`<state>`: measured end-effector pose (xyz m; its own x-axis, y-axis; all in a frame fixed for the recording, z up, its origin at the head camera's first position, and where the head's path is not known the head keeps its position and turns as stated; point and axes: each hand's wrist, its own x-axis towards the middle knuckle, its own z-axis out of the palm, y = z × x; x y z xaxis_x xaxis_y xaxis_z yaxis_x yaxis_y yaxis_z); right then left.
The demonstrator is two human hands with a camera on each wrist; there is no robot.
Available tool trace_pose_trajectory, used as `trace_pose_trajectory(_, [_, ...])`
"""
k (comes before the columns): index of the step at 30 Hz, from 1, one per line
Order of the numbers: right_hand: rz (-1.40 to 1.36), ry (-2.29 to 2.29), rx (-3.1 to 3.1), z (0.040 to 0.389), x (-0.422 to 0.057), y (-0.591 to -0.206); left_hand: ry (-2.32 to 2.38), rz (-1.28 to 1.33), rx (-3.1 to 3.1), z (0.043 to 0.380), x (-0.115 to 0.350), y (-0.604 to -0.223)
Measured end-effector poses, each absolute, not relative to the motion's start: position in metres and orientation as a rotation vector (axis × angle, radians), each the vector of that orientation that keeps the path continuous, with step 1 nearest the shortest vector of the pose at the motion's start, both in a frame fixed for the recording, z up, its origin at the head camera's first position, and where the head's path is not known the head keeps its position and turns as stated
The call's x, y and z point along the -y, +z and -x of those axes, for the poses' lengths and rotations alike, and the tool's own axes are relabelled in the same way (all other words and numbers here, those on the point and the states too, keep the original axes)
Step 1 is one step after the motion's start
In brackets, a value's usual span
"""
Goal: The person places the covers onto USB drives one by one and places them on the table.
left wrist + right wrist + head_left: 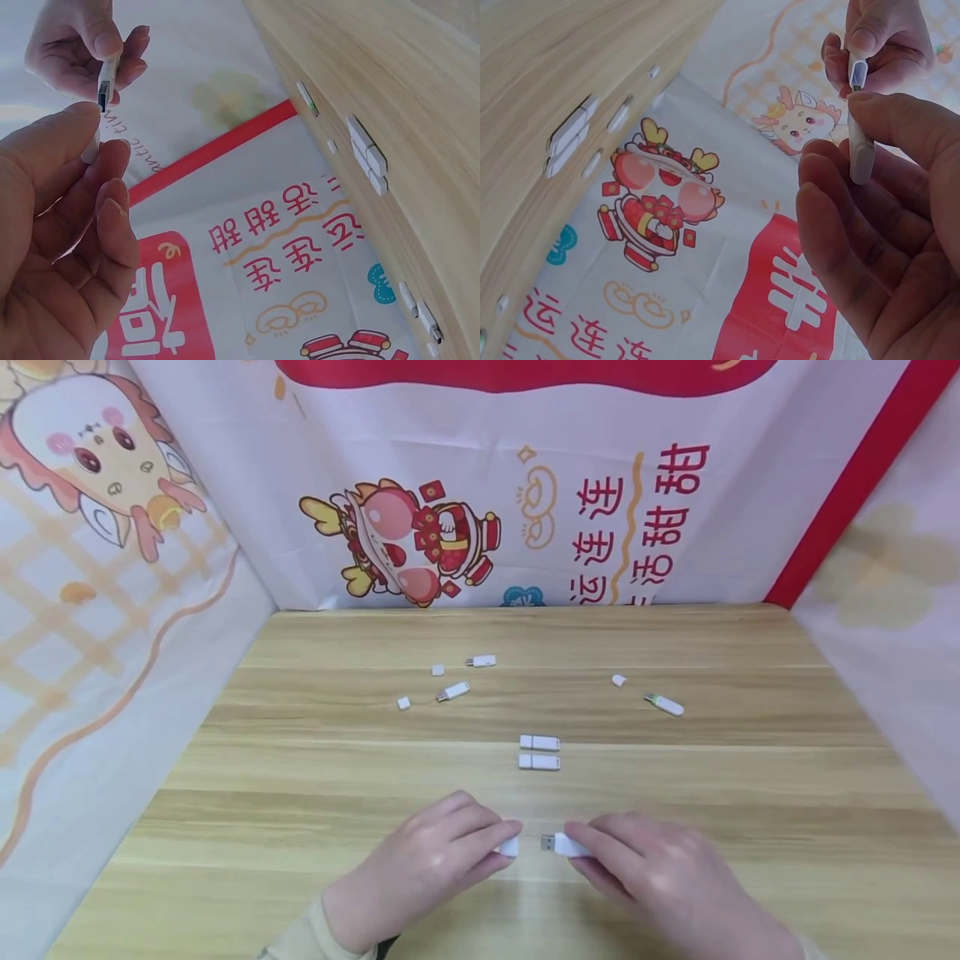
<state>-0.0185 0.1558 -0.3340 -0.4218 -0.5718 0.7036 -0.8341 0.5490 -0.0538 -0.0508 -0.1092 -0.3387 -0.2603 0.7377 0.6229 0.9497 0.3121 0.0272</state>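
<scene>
The person's left hand (431, 856) pinched a white cap (510, 847) while the right hand (663, 864) gripped a white USB stick (573, 846), its metal plug (548, 843) facing the cap across a narrow gap. Both hands were well short of the wooden table's far edge (562, 615), two capped sticks (542, 762) lying between.

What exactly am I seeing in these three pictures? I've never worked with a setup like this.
No machine here: these are a person's two bare hands. The wide picture comes from a camera worn on the head; the other two, from cameras on the left and right wrists. The left hand pinches a white cap, and the right hand holds a white USB stick with its metal plug bare. Cap and stick are apart. On the wooden table lie two capped sticks side by side, three uncapped sticks and three loose caps.
</scene>
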Motion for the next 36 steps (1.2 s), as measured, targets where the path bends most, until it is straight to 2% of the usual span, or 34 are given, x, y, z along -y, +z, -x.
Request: trace_pose_trajectory(36, [-1.155,0.55,2.209,0.024,-0.146,-0.349,-0.585,1.496,2.09,0.057,0.105,-0.357])
